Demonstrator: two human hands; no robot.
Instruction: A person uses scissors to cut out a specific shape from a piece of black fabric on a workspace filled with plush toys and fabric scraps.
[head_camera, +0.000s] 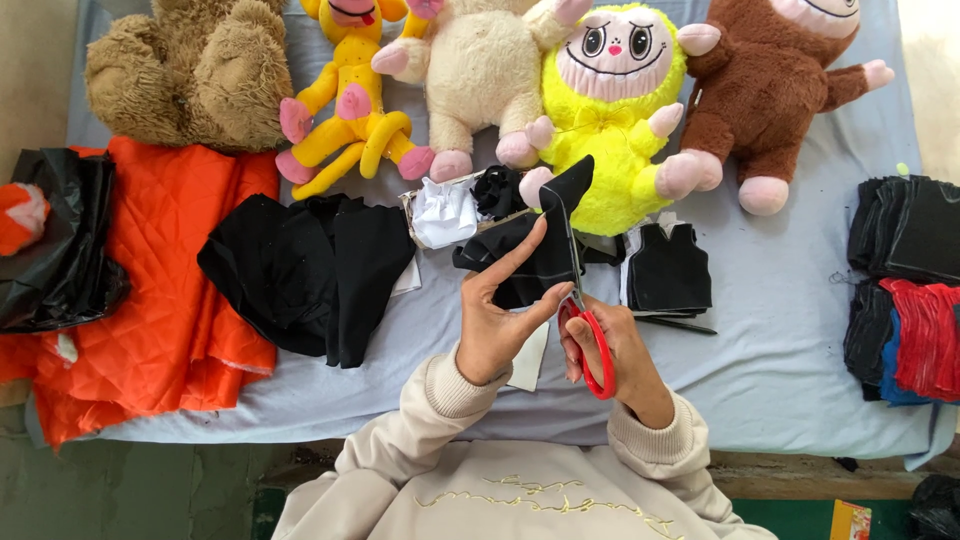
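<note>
The left hand (493, 322) pinches a black fabric piece (535, 245) above the bench (780, 350), fingers closed on its lower edge. The right hand (612, 352) grips red-handled scissors (588, 335), blades up against the cloth. Just behind lie a yellow plush toy (610, 120), a small black vest (668, 268) and a white scrap (443, 212). Left of the hands spreads black cloth (310, 270) beside orange quilted fabric (160, 290); dark cut stacks (905, 230) sit far right.

Looked like a small toy-sewing workshop: plush toys (610, 100) lined along a cloth-covered table (780, 330), orange quilted fabric (170, 290), black cloth (310, 270), stacks of cut pieces (905, 290), and red scissors (590, 340) cutting fabric.
</note>
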